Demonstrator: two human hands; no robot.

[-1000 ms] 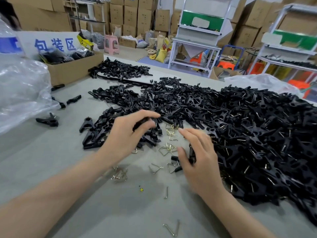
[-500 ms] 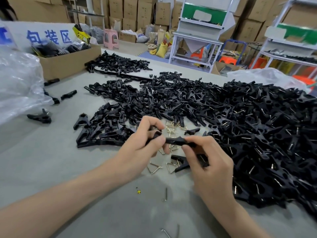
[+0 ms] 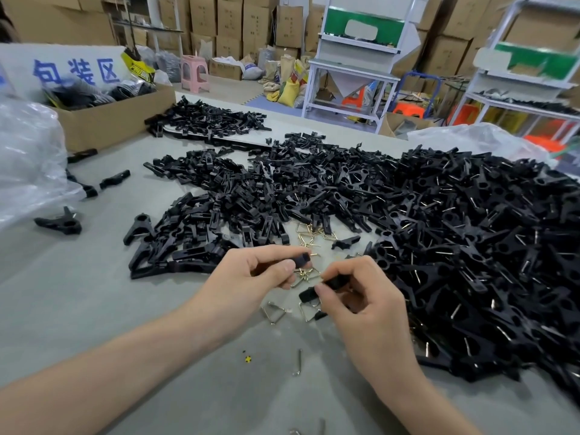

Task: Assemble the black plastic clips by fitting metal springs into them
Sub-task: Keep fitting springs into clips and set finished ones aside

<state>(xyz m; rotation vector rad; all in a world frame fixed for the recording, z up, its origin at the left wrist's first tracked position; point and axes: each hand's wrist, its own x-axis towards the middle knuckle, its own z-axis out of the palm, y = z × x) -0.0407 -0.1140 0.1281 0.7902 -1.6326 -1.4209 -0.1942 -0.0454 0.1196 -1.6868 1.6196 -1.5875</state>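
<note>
Head view, looking down at a grey desk [image 3: 94, 309] covered with black plastic parts. The left hand [image 3: 260, 277] is raised just above the desk, its thumb and curled fingers pinching one black clip half [image 3: 302, 259], whose square end sticks out toward the right. The right hand [image 3: 370, 312] sits slightly lower and nearer, thumb and fingers curled round a second clip half [image 3: 334, 283] that points left. The two halves are near each other but apart. A second ago both hands were down among the parts, picking; half a second ago the pieces met end to end between the fingertips; now they have drawn apart again and lifted. This suggests both halves are chosen but not yet joined, and no spring can be seen in either hand. A small cluster of brass metal springs [image 3: 307, 274] lies on the desk between and just beyond the hands, likely the next thing needed. A pile of loose clip halves [image 3: 201, 243] lies to the left, and a large heap of clips with springs fitted [image 3: 486, 246] fills the right.
</note>
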